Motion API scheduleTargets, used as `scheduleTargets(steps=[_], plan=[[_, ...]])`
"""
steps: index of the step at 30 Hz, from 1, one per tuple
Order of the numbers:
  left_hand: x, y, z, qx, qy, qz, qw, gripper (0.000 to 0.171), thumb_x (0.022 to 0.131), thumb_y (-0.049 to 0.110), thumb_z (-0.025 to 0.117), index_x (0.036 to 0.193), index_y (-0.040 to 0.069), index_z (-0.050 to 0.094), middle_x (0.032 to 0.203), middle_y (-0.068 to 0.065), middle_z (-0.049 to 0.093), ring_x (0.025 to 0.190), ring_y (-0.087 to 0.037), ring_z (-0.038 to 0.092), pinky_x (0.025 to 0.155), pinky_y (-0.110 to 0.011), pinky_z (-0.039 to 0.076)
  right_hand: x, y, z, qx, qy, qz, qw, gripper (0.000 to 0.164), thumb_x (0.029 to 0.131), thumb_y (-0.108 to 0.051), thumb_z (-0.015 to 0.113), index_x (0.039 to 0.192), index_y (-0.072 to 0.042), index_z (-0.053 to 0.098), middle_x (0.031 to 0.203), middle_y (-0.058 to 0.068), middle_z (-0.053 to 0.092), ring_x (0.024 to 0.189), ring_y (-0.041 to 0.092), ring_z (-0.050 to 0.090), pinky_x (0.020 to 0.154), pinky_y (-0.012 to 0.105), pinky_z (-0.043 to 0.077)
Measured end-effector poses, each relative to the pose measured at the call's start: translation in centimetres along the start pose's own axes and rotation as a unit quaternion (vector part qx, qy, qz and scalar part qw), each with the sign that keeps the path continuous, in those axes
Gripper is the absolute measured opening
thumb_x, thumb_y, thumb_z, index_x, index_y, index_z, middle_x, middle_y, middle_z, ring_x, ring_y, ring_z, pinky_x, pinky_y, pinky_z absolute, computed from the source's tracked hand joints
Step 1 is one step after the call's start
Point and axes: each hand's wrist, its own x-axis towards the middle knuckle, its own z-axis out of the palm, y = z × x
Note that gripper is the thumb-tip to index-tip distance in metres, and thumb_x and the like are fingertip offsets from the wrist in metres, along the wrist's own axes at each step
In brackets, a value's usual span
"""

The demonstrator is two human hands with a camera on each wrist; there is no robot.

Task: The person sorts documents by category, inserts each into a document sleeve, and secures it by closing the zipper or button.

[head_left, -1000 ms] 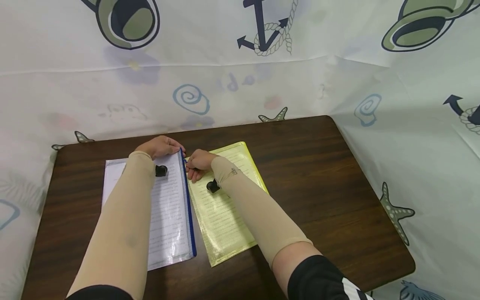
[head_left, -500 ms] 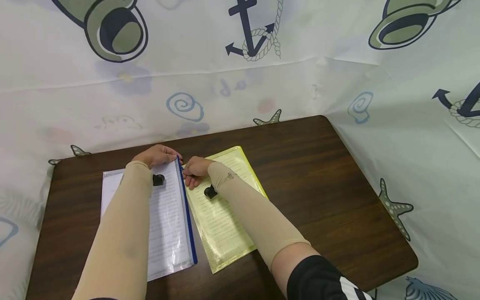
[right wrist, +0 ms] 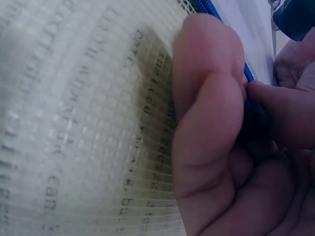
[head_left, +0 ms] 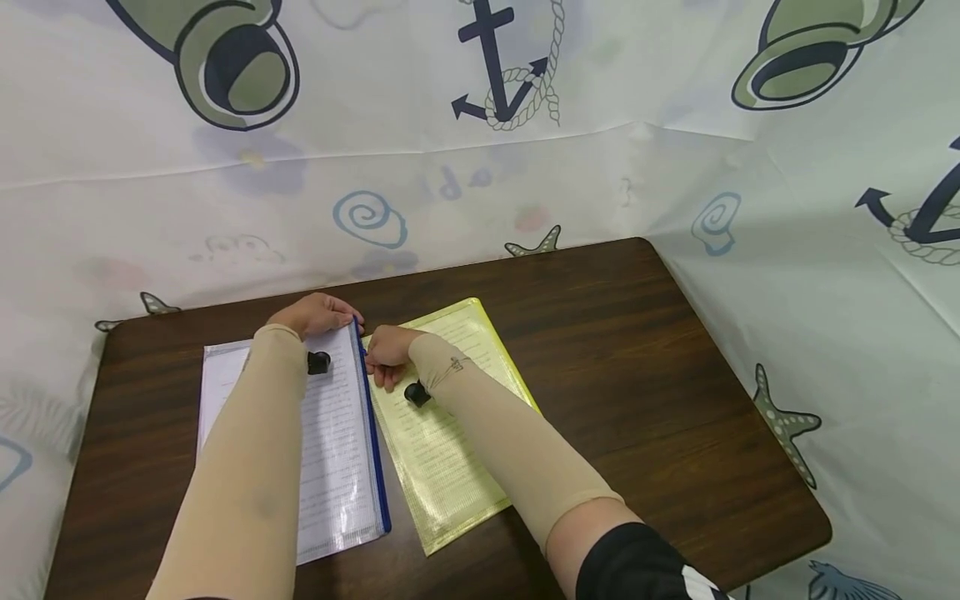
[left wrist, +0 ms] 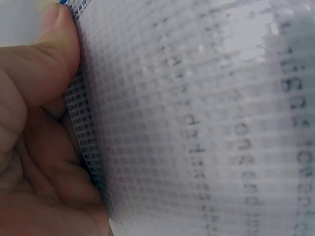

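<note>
A clear mesh zipper pouch [head_left: 337, 467] with printed paper inside lies on the left half of the table, its blue zipper [head_left: 380, 483] along the right side. My left hand [head_left: 318, 314] pinches the pouch's far right corner; in the left wrist view the thumb [left wrist: 61, 42] presses on the mesh edge. Close beside it, my right hand [head_left: 390, 352] has its fingers curled at the upper end of the blue zipper, pinching there; the zipper pull itself is hidden by the fingers. Under the right hand lies a yellow mesh zipper pouch [head_left: 442, 475], also with printed paper in it.
Both pouches rest on a dark wooden table [head_left: 622, 400] with rounded corners. A printed cloth [head_left: 600, 183] with sea motifs hangs behind the table and along its right side. Small black wrist cameras [head_left: 318, 362] sit on both sleeves.
My right hand has shifted slightly toward me along the blue zipper. The left hand keeps its grip on the corner. The head view has tilted a little.
</note>
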Motion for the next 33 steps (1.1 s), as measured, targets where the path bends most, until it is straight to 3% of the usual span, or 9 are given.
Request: scheduleTargets(steps=[8,14,19,23,26,33], plan=[[0.4,-0.6,-0.1,-0.017,-0.009,0.016,0.9997,0.033,0.108,0.017,0.052,0.129,-0.004,0.066,0.115,-0.009,0.074,0.097,-0.016,0.06,0.093,-0.031,0.037,0.4,0.6,0.0,0.026,0.009,0.0,1.0,0.029,0.108,-0.011,0.048,0.096,0.006,0.068,0.073,0.013,0.07,0.059,0.021,0.068,0.055,0.027,0.052],[0.6,-1.0,-0.3,-0.025,-0.018,0.033,0.999,0.033,0.108,0.013,0.049,0.128,-0.009,0.064,0.113,-0.011,0.075,0.091,-0.014,0.06,0.082,-0.025,0.042,0.4,0.9,0.2,0.045,0.018,0.001,0.999,0.028,0.108,-0.01,0.048,0.095,0.004,0.067,0.073,0.012,0.069,0.058,0.02,0.066,0.056,0.028,0.051],[0.3,-0.9,-0.2,-0.057,-0.012,0.036,0.9977,0.033,0.108,0.012,0.05,0.127,-0.01,0.064,0.112,-0.011,0.075,0.09,-0.012,0.061,0.079,-0.023,0.043,0.0,0.6,0.6,0.007,0.034,-0.006,0.999,0.029,0.108,-0.009,0.047,0.092,0.004,0.066,0.07,0.012,0.067,0.055,0.019,0.064,0.056,0.029,0.051],[0.2,-0.8,-0.1,-0.06,-0.005,0.034,0.9976,0.033,0.107,0.014,0.052,0.127,-0.009,0.065,0.11,-0.009,0.076,0.087,-0.01,0.062,0.077,-0.022,0.043,-0.5,0.1,0.8,-0.039,0.004,-0.004,0.999,0.031,0.108,-0.009,0.045,0.089,0.005,0.065,0.067,0.012,0.065,0.052,0.019,0.062,0.053,0.028,0.05],[0.1,-0.9,-0.2,-0.058,-0.007,0.028,0.9979,0.034,0.108,0.015,0.05,0.128,-0.008,0.064,0.112,-0.009,0.076,0.086,-0.009,0.061,0.077,-0.023,0.044,-0.6,0.1,0.9,-0.04,-0.025,0.0,0.999,0.032,0.108,-0.009,0.045,0.088,0.005,0.065,0.067,0.012,0.065,0.052,0.018,0.063,0.051,0.025,0.048],[0.0,-0.7,-0.1,-0.041,-0.004,0.028,0.9988,0.034,0.108,0.017,0.051,0.128,-0.005,0.066,0.114,-0.009,0.076,0.094,-0.01,0.06,0.083,-0.022,0.041,-0.6,0.4,0.9,-0.018,-0.02,0.007,1.0,0.03,0.109,-0.012,0.046,0.093,0.005,0.066,0.071,0.012,0.067,0.055,0.018,0.064,0.053,0.025,0.05]])
